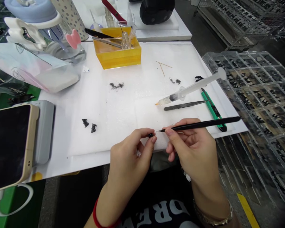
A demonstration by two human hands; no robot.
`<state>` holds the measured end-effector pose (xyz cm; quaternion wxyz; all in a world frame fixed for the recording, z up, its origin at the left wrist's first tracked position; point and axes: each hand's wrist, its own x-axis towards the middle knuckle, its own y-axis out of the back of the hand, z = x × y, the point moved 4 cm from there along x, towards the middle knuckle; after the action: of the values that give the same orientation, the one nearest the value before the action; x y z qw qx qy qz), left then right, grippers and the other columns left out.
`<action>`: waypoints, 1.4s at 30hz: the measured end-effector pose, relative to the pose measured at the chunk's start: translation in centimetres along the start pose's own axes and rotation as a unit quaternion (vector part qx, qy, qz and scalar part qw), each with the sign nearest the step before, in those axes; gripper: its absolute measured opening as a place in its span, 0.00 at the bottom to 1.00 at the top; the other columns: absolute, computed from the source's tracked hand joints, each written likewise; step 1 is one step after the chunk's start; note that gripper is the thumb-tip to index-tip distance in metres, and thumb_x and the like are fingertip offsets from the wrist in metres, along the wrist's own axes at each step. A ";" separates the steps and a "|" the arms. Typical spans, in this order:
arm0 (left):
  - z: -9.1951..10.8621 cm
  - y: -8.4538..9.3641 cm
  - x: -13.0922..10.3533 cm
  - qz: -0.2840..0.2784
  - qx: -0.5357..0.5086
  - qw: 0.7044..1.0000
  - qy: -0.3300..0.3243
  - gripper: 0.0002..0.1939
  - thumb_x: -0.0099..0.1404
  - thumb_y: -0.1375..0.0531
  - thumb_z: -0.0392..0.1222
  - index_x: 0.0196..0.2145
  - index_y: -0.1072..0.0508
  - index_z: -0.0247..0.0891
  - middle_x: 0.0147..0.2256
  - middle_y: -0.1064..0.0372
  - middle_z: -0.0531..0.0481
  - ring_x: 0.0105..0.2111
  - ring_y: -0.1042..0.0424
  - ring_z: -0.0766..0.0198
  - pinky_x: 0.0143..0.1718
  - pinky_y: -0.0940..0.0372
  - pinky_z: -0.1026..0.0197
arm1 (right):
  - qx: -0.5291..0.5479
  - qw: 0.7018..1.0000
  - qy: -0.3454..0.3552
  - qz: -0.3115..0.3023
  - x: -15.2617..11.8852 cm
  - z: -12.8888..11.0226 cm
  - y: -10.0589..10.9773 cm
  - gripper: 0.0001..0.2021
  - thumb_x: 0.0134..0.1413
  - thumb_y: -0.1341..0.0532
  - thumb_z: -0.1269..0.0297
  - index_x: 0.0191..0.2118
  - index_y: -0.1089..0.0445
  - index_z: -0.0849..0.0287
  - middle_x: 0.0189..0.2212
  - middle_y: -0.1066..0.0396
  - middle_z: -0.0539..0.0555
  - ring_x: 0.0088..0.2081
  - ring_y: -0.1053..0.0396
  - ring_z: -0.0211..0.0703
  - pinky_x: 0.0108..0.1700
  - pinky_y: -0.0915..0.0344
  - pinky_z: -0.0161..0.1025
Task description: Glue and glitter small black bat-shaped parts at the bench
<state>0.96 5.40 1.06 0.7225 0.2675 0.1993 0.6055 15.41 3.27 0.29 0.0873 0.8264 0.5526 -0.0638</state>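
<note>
Between the thumb and fingertips of my left hand (133,155) is a small black piece (150,135), partly hidden by the fingers. My right hand (194,148) grips black tweezers (204,123), whose tips point left and end close to the black piece. Two small black pieces, one (85,123) beside the other (93,128), lie on the white board to the left. Beyond my right hand lie a syringe (180,94) with an orange tip, grey tweezers (185,105) and a green cutter (212,109).
A yellow box (118,58) of tools stands at the back. On the left are a phone (10,145), a bag (30,68) and a blue-lidded cup (34,11). Compartment trays (256,88) of black parts stand at the right. Small dark piles (116,85) and thin sticks (161,69) lie on the board.
</note>
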 end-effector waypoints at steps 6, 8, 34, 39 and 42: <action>0.1 0.1 0.2 0.007 0.009 1.000 -0.017 0.05 0.63 0.40 0.38 0.38 0.26 0.40 0.22 0.27 0.57 0.18 0.30 0.71 0.19 0.41 0.68 | -0.009 1.000 0.003 0.003 0.0 -0.1 0.0 0.10 0.51 0.34 0.64 0.36 0.37 0.55 0.20 0.32 0.43 0.14 0.34 0.32 0.12 0.37 0.28; 0.1 0.1 0.2 0.009 0.008 1.000 -0.016 0.05 0.62 0.40 0.38 0.38 0.26 0.39 0.22 0.28 0.57 0.18 0.31 0.71 0.20 0.41 0.68 | -0.009 1.000 0.002 0.005 0.0 -0.1 0.0 0.10 0.50 0.34 0.64 0.36 0.37 0.56 0.20 0.32 0.43 0.14 0.34 0.32 0.12 0.37 0.28; -1.5 -0.2 0.1 -0.101 -0.320 0.918 0.212 0.07 0.62 0.37 0.44 0.39 0.24 0.45 0.24 0.25 0.56 0.14 0.37 0.77 0.12 0.47 0.76 | 0.056 0.988 0.142 -0.006 -0.8 -2.7 0.5 0.09 0.56 0.38 0.70 0.39 0.40 0.53 0.34 0.27 0.49 0.16 0.36 0.28 0.11 0.43 0.29; -1.8 -0.1 0.1 -0.120 -0.365 0.892 0.240 0.07 0.63 0.38 0.40 0.40 0.23 0.45 0.14 0.33 0.59 0.13 0.41 0.77 0.11 0.48 0.79 | 0.067 0.976 0.141 -0.153 0.5 -1.9 -1.0 0.07 0.59 0.41 0.69 0.39 0.40 0.51 0.34 0.31 0.47 0.18 0.36 0.27 0.15 0.41 0.28; -1.9 0.0 0.1 -0.134 -0.366 0.890 0.236 0.08 0.64 0.38 0.39 0.41 0.23 0.45 0.14 0.33 0.59 0.13 0.40 0.77 0.11 0.47 0.80 | 0.069 0.972 0.125 -0.188 0.9 -1.0 -1.3 0.07 0.59 0.41 0.68 0.40 0.41 0.52 0.33 0.32 0.46 0.18 0.38 0.26 0.16 0.41 0.27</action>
<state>-0.22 5.82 -0.40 0.7753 -0.1957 0.1622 0.5782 14.55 4.82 0.94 -0.0528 0.7133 0.6988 -0.0135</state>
